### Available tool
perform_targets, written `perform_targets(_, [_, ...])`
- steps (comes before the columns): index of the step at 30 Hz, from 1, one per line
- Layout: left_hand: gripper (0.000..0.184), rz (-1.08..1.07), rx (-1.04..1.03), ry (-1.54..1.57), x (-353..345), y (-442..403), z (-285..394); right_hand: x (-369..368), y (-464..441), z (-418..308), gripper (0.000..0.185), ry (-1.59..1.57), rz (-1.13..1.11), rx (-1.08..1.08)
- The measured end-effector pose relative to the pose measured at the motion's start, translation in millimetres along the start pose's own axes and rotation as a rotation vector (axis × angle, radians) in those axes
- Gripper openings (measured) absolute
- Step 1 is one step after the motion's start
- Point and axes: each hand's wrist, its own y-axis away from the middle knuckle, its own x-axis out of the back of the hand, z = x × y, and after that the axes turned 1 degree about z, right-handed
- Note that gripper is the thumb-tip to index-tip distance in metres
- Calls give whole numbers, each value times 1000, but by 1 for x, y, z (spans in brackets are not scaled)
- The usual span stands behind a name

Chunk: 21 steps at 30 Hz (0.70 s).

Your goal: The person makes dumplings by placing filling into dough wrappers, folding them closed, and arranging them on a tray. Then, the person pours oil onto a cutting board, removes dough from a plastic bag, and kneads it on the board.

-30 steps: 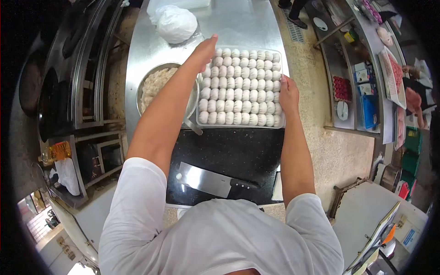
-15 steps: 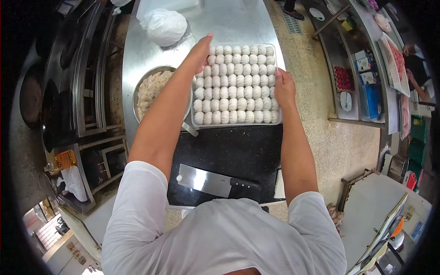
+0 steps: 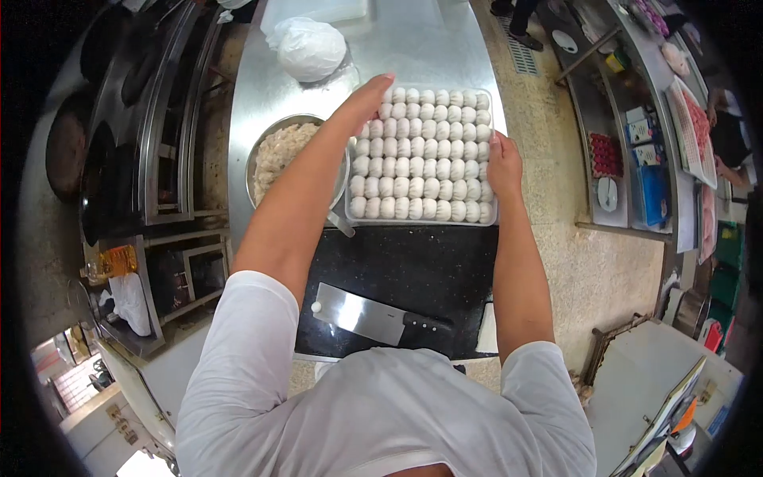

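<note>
You are holding a shallow plastic tray [image 3: 425,223] between both hands, and it is sitting over the near end of the steel worktop [image 3: 413,48], just beyond the black worktop section [image 3: 397,258]. Whether it is resting there or being raised slightly, this view is not telling. Your left hand [image 3: 371,105] is gripping the far part of the tray's left side, its thumb pointing up and away from you; the fingers are partly hiding behind your wrist. Your right hand [image 3: 505,163] is closing its grip on the right edge, the thumb lying along the rim. Pale pleated buns [image 3: 429,168] are filling the tray in tight rows, touching one another.

To the left of the tray, a round metal bowl [image 3: 347,176] is holding a chunky, pale filling [image 3: 280,155], and your left forearm is passing over it. A flat handle [image 3: 342,223] is lying against the bowl's near right side. Farther off, a knotted white plastic bag [image 3: 311,49] is sitting on the steel.

Nearer you, a cleaver [image 3: 362,314] is lying flat on the black section, its blade pointing left and its black handle right. A small white lump [image 3: 316,307] is resting at the blade's left end.
</note>
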Motion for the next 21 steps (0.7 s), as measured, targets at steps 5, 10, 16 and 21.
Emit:
perform_targets(5, [64, 146, -129, -515, -9, 30, 12, 2, 0, 1, 33, 0, -19, -24])
perform_targets(10, [43, 333, -659, -599, 22, 47, -14, 1, 0, 0, 33, -21, -15, -49])
perform_targets(16, [20, 498, -659, -636, 62, 124, 0, -4, -12, 28, 42, -93, -14, -137])
perform_targets(21, [36, 571, -534, -654, 95, 181, -20, 37, 33, -21, 50, -554, 91, -333])
